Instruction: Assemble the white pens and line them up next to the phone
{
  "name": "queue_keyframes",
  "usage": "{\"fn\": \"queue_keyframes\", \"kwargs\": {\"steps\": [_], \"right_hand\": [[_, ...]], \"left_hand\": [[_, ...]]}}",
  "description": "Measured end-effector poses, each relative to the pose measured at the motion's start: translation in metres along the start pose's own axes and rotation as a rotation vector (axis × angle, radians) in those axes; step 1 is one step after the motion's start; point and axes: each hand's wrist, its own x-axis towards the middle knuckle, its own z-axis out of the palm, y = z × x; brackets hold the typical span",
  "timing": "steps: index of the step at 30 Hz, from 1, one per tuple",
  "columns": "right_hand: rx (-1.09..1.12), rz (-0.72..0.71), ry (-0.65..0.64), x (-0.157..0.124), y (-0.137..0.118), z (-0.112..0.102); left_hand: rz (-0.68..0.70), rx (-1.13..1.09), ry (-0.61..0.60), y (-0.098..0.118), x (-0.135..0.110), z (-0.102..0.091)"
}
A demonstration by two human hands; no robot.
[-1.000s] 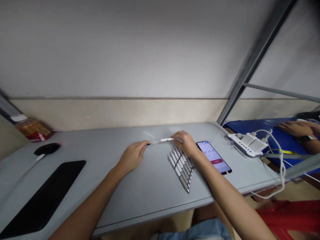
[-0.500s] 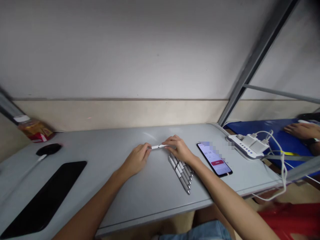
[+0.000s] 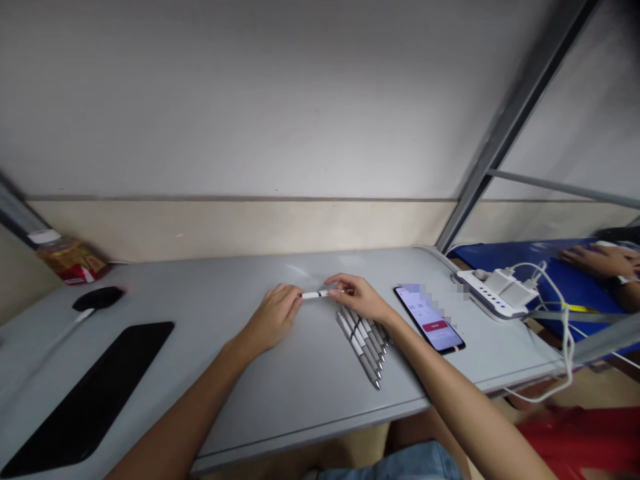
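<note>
We see one slim white plastic pen (image 3: 311, 295) held between two hands, over the middle of the grey desk (image 3: 280, 393). It lies almost level, running from side to side. Its body is smooth and white, with a dark band near the middle and a dark bit by its left end. Fingers hide both ends, and we cannot tell if it touches the desk.

The left hand (image 3: 280, 310) pinches the left end, with its fingers held close together. The right hand (image 3: 357, 299) holds the other end between thumb and fingers, and its pointing finger is lifted and bent over the top.

Just below the right hand lies one slanted row of white and grey pens (image 3: 364, 347) with shiny silver tips. We count at least five — the hand hides some, so we cannot be sure.

To the right we see one phone with a lit screen (image 3: 427, 320), then one white power strip (image 3: 487, 297) with two big white plugs (image 3: 519, 293) in it. On the left are one red and gold bottle with a white cap (image 3: 73, 259), one round black pad (image 3: 97, 299) and one long flat black slab (image 3: 93, 400).
</note>
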Motion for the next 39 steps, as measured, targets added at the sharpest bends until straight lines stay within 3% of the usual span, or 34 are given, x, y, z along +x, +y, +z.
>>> {"fn": "queue_keyframes", "kwargs": {"steps": [6, 10, 15, 19, 23, 28, 32, 39], "right_hand": [[-0.035, 0.108, -0.102, -0.0020, -0.0026, -0.0044], [0.033, 0.008, -0.076, -0.0021, -0.0018, -0.0060], [-0.063, 0.092, -0.088, -0.0024, -0.0014, -0.0073], [-0.040, 0.009, -0.090, -0.0026, -0.0003, -0.0063], [-0.090, 0.093, -0.129, -0.0034, -0.0004, -0.0062], [-0.126, -0.036, -0.079, -0.0039, -0.0020, -0.0054], [-0.208, 0.062, -0.111, -0.0034, -0.0023, -0.0033], [-0.378, -0.197, -0.027, -0.0058, -0.0085, -0.0025]], "left_hand": [[-0.003, -0.018, -0.010, 0.0028, 0.0000, -0.0009], [-0.008, -0.033, -0.013, 0.0029, -0.0004, -0.0001], [-0.009, -0.042, -0.013, 0.0026, -0.0005, -0.0001], [-0.015, -0.046, -0.033, 0.0020, -0.0007, 0.0001], [-0.010, -0.070, -0.030, 0.0009, -0.0013, 0.0016], [-0.012, -0.075, -0.031, -0.0006, -0.0018, 0.0035], [-0.022, -0.095, -0.018, -0.0011, -0.0018, 0.0038], [-0.047, -0.102, -0.051, -0.0045, -0.0017, 0.0031]]}}
